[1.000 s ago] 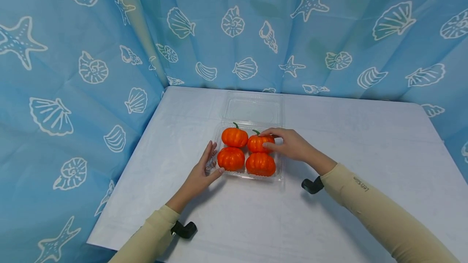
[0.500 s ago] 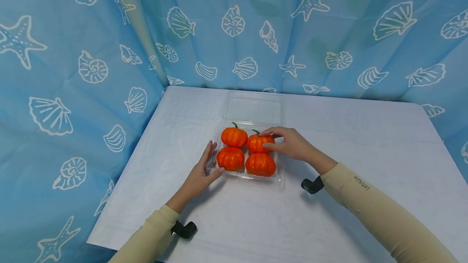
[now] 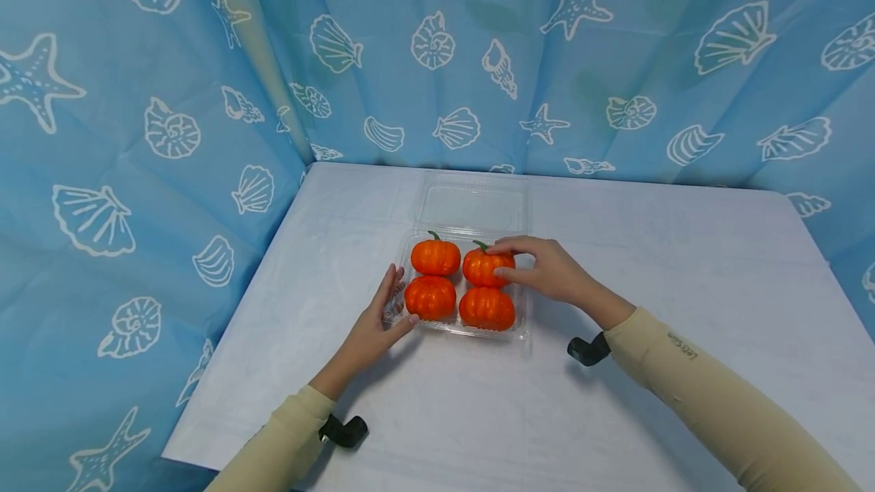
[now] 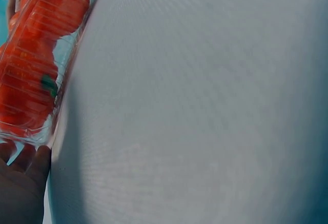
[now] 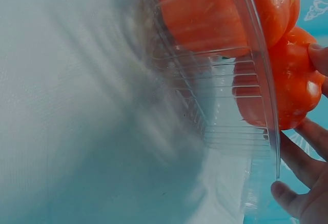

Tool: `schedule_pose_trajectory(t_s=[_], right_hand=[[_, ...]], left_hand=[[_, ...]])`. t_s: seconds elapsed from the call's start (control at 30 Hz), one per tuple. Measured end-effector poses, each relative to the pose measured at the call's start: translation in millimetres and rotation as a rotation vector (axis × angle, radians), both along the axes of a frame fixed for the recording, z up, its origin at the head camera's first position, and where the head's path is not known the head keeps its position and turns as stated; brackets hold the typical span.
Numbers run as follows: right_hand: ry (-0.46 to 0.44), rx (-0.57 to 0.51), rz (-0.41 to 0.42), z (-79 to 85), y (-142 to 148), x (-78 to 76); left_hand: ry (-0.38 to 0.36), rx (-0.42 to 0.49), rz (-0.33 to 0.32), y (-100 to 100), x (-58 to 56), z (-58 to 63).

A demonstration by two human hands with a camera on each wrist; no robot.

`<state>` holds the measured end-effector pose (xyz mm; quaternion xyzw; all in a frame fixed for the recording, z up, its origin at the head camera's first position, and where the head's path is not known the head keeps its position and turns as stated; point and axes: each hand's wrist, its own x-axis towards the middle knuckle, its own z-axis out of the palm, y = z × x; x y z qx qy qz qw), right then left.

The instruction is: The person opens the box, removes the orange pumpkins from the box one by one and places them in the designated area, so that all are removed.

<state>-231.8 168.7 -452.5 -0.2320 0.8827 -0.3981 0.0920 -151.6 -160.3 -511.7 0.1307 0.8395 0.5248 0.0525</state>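
Note:
A clear plastic clamshell container sits on the table with several small orange pumpkins in two rows. In the head view my left hand rests against the container's left side, fingers extended and thumb at the near left corner. The near left pumpkin lies beside that thumb. My right hand holds the far right pumpkin, green stem up, between thumb and fingers. The far left pumpkin also has its stem up. No stem shows in the head view on the near right pumpkin.
The container's clear lid lies folded back behind the base. A white cloth covers the table. Blue shell-print curtains hang at the back and left. Each forearm wears a black wrist camera.
The far left pumpkin has shifted slightly left, its stem now leaning left. My right hand has moved very slightly with the far right pumpkin. My left hand stays in place.

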Motion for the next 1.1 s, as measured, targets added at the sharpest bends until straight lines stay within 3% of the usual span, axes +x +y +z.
schedule_pose_trajectory(t_s=[0.5, 0.87, 1.0, 1.1], right_hand=[[0.053, -0.076, -0.011, 9.7, 10.0, 2.4], [0.041, -0.129, -0.014, 9.5, 17.6, 2.8], [0.043, -0.129, -0.023, 9.7, 19.5, 3.0], [0.051, -0.134, -0.029, 8.7, 21.4, 3.2]], left_hand=[[0.002, -0.004, 0.002, 0.4, -0.4, -0.1], [-0.001, 0.000, 0.008, 1.7, -0.2, 0.3], [-0.022, -0.004, 0.007, 7.3, 6.3, 21.4], [-0.026, -0.012, 0.002, 6.1, 5.8, 19.9]])
